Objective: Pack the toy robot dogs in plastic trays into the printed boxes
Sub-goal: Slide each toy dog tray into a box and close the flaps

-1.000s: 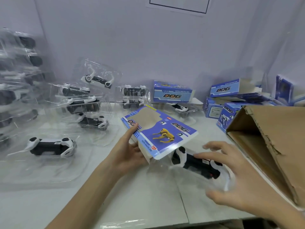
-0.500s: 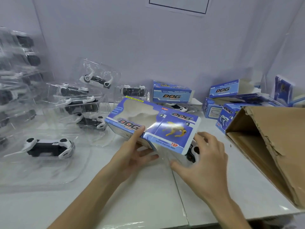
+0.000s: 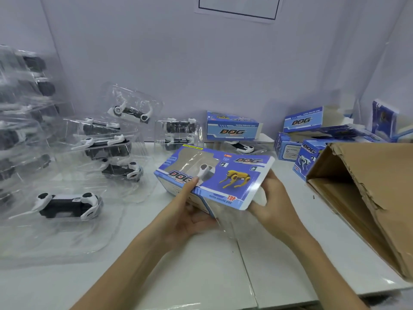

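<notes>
A blue printed DOG box (image 3: 232, 175) with a yellow dog picture is held above the white table. My left hand (image 3: 190, 211) grips its near left side, thumb on top. My right hand (image 3: 271, 200) holds its open right end. A white part of a toy dog (image 3: 204, 170) shows through the box's clear window, and a clear tray edge (image 3: 225, 218) sticks out below the box. More black-and-white toy dogs in clear trays (image 3: 67, 204) lie on the left.
Stacked trays with dogs (image 3: 107, 144) fill the back left. Blue boxes (image 3: 232, 128) stand along the wall and at the right (image 3: 306, 159). A torn brown carton (image 3: 368, 198) lies open at the right. The table's front edge is near my arms.
The toy dog in its tray has gone from the table under my right hand into the box. My right hand has moved up to the box's right end.
</notes>
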